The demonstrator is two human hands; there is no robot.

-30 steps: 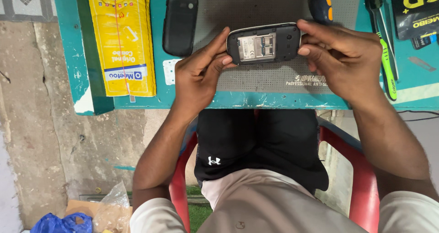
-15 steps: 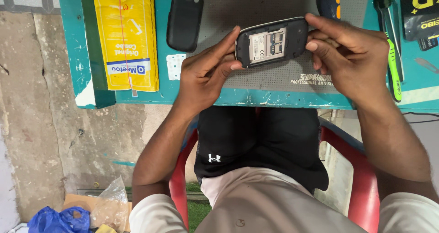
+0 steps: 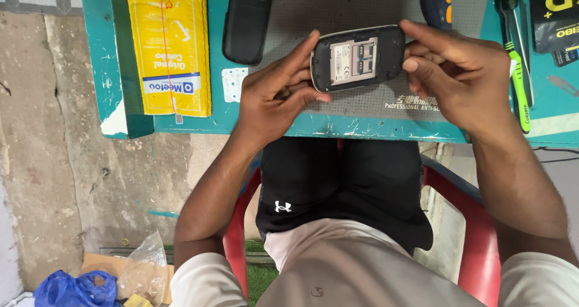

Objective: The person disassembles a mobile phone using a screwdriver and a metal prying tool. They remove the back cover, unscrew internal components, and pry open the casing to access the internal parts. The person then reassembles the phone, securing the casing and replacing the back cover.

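Note:
I hold a small dark phone [image 3: 357,58] with its back cover off, the bare battery bay and a white label facing up. My left hand [image 3: 275,96] grips its left end with fingers and thumb. Its right end sits pinched in my right hand [image 3: 459,78]. The phone hovers just above a grey perforated work mat [image 3: 368,105] on a teal table [image 3: 338,128]. The black back cover [image 3: 246,20] lies on the table to the left of the phone, apart from both hands.
A yellow padded package [image 3: 167,44] lies at the table's left. A screwdriver with a blue and orange handle [image 3: 436,3] lies beyond the phone. A green-handled toothbrush [image 3: 520,84] and black packets [image 3: 553,17] sit at the right. I sit on a red chair [image 3: 476,246]; bags [image 3: 75,289] lie on the floor.
Both hands and the phone have shifted a little up and to the right in view. The grip on the phone is unchanged.

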